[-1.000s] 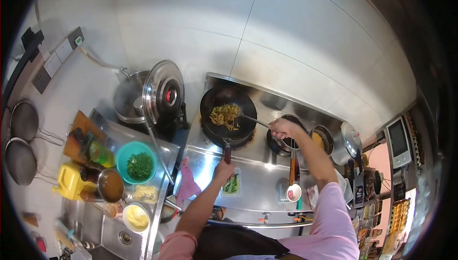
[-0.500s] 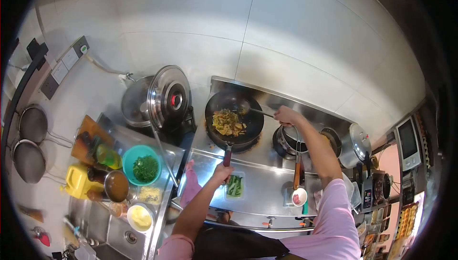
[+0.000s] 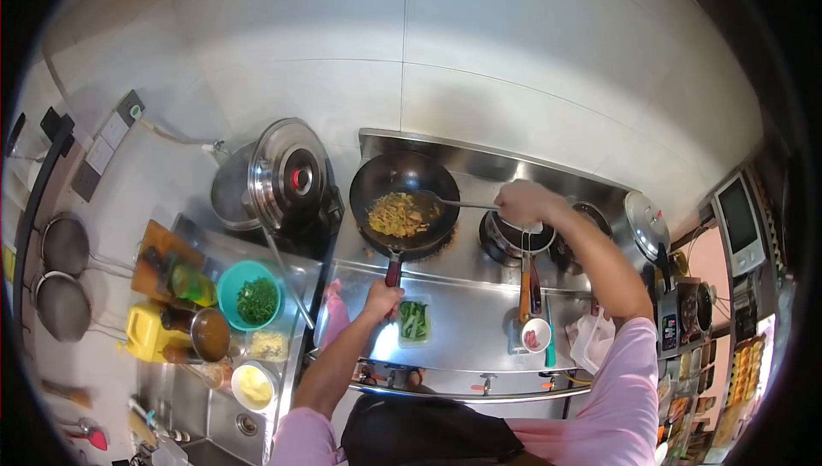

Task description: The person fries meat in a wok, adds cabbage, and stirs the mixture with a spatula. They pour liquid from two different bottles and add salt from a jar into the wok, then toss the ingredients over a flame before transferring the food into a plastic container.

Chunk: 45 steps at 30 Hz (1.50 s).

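My left hand (image 3: 383, 299) is closed around the dark handle (image 3: 394, 269) of a black wok (image 3: 407, 166) on the stove. Pieces of browned, yellowish food (image 3: 396, 216) lie in the wok. My right hand (image 3: 524, 202) grips the far end of a long-handled metal ladle (image 3: 467, 204); its head rests among the food at the wok's right side and is partly hidden. Close to my left hand, a clear tray of cut green vegetables (image 3: 414, 320) sits on the steel counter. Below my right hand stands a small pot (image 3: 501, 239) on another burner.
A white bowl with pink pieces (image 3: 536, 336) stands at the counter front, near wooden-handled tools (image 3: 526, 295). Leftward are a large lidded pot (image 3: 287, 171), a teal bowl of chopped greens (image 3: 255, 299), a yellow jug (image 3: 147, 331) and a sink (image 3: 193, 397). A pressure cooker (image 3: 646, 222) stands right.
The ladle has shifted within the wok, and the food is more spread and bunched toward the near side. My right arm has swung outward to the right. The camera view has shifted slightly.
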Available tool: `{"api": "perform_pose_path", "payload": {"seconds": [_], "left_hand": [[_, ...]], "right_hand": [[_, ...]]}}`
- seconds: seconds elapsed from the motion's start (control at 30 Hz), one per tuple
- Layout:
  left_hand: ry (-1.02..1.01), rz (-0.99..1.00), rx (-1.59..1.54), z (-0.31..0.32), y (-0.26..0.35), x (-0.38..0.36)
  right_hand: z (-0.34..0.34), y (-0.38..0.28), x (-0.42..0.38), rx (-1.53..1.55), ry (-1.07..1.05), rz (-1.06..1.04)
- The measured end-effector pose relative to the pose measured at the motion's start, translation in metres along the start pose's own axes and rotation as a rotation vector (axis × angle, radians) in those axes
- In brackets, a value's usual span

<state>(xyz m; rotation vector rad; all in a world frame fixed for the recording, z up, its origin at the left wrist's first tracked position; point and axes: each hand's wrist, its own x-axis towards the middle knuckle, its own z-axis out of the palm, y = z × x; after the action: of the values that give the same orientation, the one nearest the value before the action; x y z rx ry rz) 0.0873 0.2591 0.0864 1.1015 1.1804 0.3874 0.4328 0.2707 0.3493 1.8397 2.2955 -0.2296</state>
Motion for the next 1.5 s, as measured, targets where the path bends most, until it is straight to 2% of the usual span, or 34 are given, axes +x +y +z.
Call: {"api": "perform_pose_path", "payload": {"seconds": [0.1, 0.2, 0.23, 0.3, 0.33, 0.37, 0.43, 0.53, 0.63, 0.67, 0.73, 0.83, 0.93, 0.97, 1.03, 1.1, 1.13, 1.17, 1.2, 1.27, 1.3, 1.37, 1.4, 1.5], "left_hand": [[0.054, 0.080, 0.087, -0.001, -0.014, -0.025], [0.060, 0.092, 0.062, -0.008, -0.025, -0.053], [0.017, 0.076, 0.004, -0.012, -0.027, -0.062], [-0.012, 0.067, -0.009, -0.017, -0.027, -0.078], [-0.028, 0.064, -0.018, -0.021, -0.027, -0.083], [-0.043, 0.057, 0.002, -0.024, -0.031, -0.086], [-0.064, 0.051, 0.035, -0.031, -0.038, -0.085], [-0.043, 0.039, 0.110, -0.041, -0.040, -0.090], [-0.066, 0.054, 0.122, -0.050, -0.035, -0.099], [-0.079, 0.053, 0.119, -0.052, -0.032, -0.101], [-0.089, 0.056, 0.116, -0.054, -0.029, -0.105], [-0.129, 0.080, 0.105, -0.057, -0.034, -0.105], [-0.166, 0.089, 0.073, -0.065, -0.040, -0.110], [-0.175, 0.088, 0.061, -0.069, -0.041, -0.113], [-0.168, 0.096, 0.098, -0.076, -0.047, -0.115], [-0.174, 0.116, 0.130, -0.084, -0.060, -0.117], [-0.183, 0.138, 0.145, -0.087, -0.073, -0.114], [-0.192, 0.160, 0.162, -0.092, -0.082, -0.114], [-0.199, 0.169, 0.201, -0.096, -0.086, -0.116], [-0.211, 0.189, 0.280, -0.106, -0.089, -0.127], [-0.244, 0.086, 0.289, -0.113, -0.071, -0.144], [-0.287, 0.100, 0.228, -0.123, -0.077, -0.147], [-0.307, 0.110, 0.196, -0.128, -0.078, -0.147], [-0.356, 0.109, 0.249, -0.138, -0.070, -0.148]], "right_hand": [[-0.037, 0.028, -0.011, 0.393, -0.442, 0.300], [-0.032, 0.041, -0.029, 0.654, -0.552, 0.416], [-0.011, 0.041, -0.032, 0.673, -0.552, 0.447], [0.071, 0.046, -0.034, 0.914, -0.554, 0.357], [0.098, 0.022, -0.039, 1.135, -0.544, 0.478], [0.159, 0.019, -0.043, 1.296, -0.365, 0.362], [0.202, -0.038, -0.044, 1.242, -0.201, 0.534], [0.210, -0.103, -0.056, 1.325, 0.009, 0.600], [0.213, -0.129, -0.064, 0.549, 0.505, 0.387], [0.211, -0.134, -0.071, 0.436, 0.426, 0.445], [0.154, -0.182, -0.085, 0.211, 0.262, 0.559], [0.162, -0.225, -0.096, -0.031, 0.193, 0.577], [0.137, -0.245, -0.115, -0.076, 0.061, 0.642], [0.142, -0.235, -0.125, -0.066, 0.198, 0.621], [0.094, -0.230, -0.137, -0.026, 0.041, 0.686], [0.045, -0.220, -0.141, 0.068, 0.026, 0.723], [0.033, -0.207, -0.144, 0.069, 0.073, 0.648], [0.030, -0.183, -0.143, 0.143, 0.033, 0.630], [0.028, -0.157, -0.145, 0.108, 0.042, 0.519], [-0.011, -0.146, -0.138, 0.431, -0.280, 0.718], [-0.012, -0.137, -0.139, 0.485, -0.313, 0.724], [-0.002, -0.115, -0.145, 0.591, -0.383, 0.730], [0.017, -0.115, -0.147, 0.664, -0.314, 0.727], [0.143, -0.127, -0.156, 0.923, -0.056, 0.725]]}}
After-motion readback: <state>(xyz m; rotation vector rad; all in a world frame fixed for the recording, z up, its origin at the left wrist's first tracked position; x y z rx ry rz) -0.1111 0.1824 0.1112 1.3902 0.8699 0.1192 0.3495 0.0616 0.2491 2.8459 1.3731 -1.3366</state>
